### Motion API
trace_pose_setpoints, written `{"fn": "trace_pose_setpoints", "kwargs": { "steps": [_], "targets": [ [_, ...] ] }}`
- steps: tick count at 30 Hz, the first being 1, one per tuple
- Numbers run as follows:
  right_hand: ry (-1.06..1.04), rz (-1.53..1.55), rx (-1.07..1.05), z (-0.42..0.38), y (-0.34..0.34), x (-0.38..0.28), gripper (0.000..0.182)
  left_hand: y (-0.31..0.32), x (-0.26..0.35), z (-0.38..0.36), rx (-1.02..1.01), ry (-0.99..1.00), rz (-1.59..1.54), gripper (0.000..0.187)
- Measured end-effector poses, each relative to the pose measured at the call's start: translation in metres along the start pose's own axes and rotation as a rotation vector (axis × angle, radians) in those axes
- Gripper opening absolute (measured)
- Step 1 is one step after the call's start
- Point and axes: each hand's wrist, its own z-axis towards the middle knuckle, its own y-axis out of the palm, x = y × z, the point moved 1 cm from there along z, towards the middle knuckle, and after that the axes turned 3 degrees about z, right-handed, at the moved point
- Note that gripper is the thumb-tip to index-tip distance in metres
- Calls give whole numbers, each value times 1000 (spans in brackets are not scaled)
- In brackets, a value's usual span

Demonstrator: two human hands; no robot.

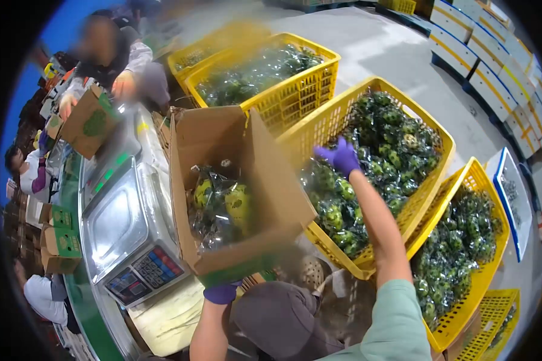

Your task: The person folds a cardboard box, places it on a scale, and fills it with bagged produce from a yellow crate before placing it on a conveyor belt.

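Observation:
My left hand (221,293), in a purple glove, is at the bottom edge of an open cardboard box (256,174), its fingers partly hidden beneath it. The box is tilted, its opening facing me, and holds several green fruits in clear plastic bags (220,201). My right hand (342,157), also gloved in purple, reaches over a yellow crate (427,204) with its fingers spread. Under that hand the crate is full of clear-bagged green fruit (391,153).
A digital scale (117,222) sits left of the box. More yellow crates of bagged fruit stand behind (307,84) and at right (500,240). Across the counter, a person in gloves (123,84) handles another carton (87,123). White boxes (485,66) are stacked at far right.

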Motion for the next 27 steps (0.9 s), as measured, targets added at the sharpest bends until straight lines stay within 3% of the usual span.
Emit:
{"fn": "trace_pose_setpoints", "kwargs": {
  "steps": [1,2,3,7,9,10,11,13,14,16,17,18,20,22,24,25,26,27],
  "targets": [
    [193,-177,-68,-16,15,15,112,-4,1,-3,11,1,11,62],
    [240,-210,-118,-18,52,54,106,-6,3,-4,20,10,25,61],
    [268,-387,-223,-39,53,48,100,-7,5,-4,30,21,38,60],
    [184,-504,-158,-38,52,61,89,-8,11,-2,68,102,89,57],
    [115,-347,-269,-22,45,81,87,-3,16,4,78,207,162,56],
    [11,-72,-247,15,72,137,88,1,20,5,82,267,210,55],
    [-92,118,-329,23,59,151,87,5,22,7,83,322,260,54],
    [-138,353,-269,9,27,106,84,14,31,8,36,409,301,53],
    [-77,400,-119,-31,-21,52,83,34,39,3,-74,360,-2,56],
    [-303,531,-281,-96,-98,-50,72,72,58,-6,-370,204,-510,61],
    [-544,178,-30,-121,-125,-88,70,82,62,-10,-453,158,-622,63],
    [-760,-182,233,-149,-146,-123,68,87,63,-15,-390,181,-585,63],
    [-956,-482,482,-222,-174,-196,68,79,56,-8,-378,153,-626,65],
    [-1125,-566,418,-276,-165,-239,69,84,46,-8,-178,146,-490,66],
    [-1518,-465,138,-301,-151,-260,64,78,30,6,29,373,28,66],
    [-1654,-431,30,-312,-149,-270,63,90,42,-6,94,532,494,66],
    [-1378,-98,-512,-324,-157,-286,58,98,57,-20,135,549,708,67],
    [-1188,125,-760,-341,-164,-299,54,105,72,-33,184,566,932,68]
  ]
}}
